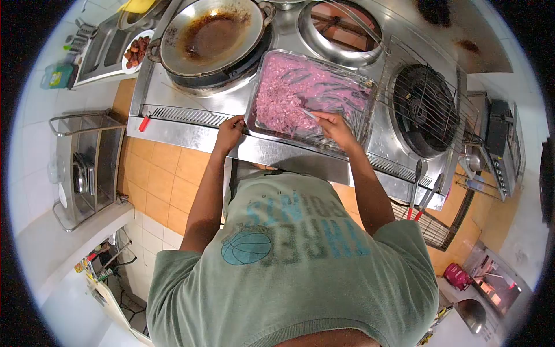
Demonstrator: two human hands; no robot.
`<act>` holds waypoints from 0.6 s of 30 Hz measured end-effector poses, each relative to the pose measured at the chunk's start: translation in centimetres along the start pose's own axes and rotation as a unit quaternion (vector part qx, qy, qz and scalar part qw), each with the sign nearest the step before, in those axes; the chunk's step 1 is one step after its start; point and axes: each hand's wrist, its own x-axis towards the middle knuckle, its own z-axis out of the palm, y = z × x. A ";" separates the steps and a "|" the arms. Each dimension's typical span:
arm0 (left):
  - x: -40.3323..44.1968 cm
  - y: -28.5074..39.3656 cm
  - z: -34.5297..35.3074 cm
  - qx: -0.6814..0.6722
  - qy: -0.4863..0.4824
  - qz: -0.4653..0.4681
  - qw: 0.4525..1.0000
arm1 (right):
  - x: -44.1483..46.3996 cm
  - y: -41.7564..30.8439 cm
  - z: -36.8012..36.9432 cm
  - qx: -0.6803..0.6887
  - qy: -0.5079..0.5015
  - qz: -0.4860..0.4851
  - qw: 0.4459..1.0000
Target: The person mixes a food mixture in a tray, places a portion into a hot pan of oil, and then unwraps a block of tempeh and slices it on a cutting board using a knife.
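A rectangular metal tray [252, 110] lies on the stove top in front of me. A lumpy pink mixture [280, 95] is heaped on its left side; on the right it is spread thin, with dark streaks of bare tray showing through. My left hand [231, 133] is closed at the tray's near left corner. My right hand [336, 128] is over the near right part of the tray, closed around a slim, pale utensil [310, 114]. Its tip points left into the pink mixture, and its exact kind is hard to make out.
A large stained wok [214, 36] rests on the back left burner. Behind the tray is an open burner ring [341, 58], and on the right a wire rack [428, 104] covers another burner. Red-handled tongs [425, 194] hang at the front right edge. A plate of brown food [137, 53] stands left.
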 end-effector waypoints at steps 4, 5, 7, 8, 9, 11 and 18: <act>0.0 0.1 -0.3 0.004 -0.024 0.013 1.000 | 0.1 0.8 0.5 -0.007 0.022 0.044 0.999; 0.0 -0.3 -0.5 -0.036 -0.043 -0.013 0.998 | -0.1 0.9 0.7 0.005 0.021 0.046 0.999; 0.3 -0.1 -1.0 -0.116 -0.081 -0.064 0.988 | -0.3 0.9 1.3 0.033 0.026 0.051 0.998; 0.1 -0.1 -1.1 -0.168 -0.080 -0.067 0.980 | -0.4 0.9 1.5 0.049 0.032 0.053 0.997; -0.1 0.4 -1.6 -0.187 -0.066 -0.062 0.978 | -0.3 1.0 1.7 0.064 0.038 0.055 0.996; -0.4 1.0 -2.5 -0.225 -0.038 -0.056 0.972 | 0.1 1.1 2.2 0.094 0.048 0.036 0.994; 0.0 -3.7 -8.3 -0.170 0.107 0.123 0.972 | 5.0 -5.9 4.8 0.099 0.019 -0.023 0.995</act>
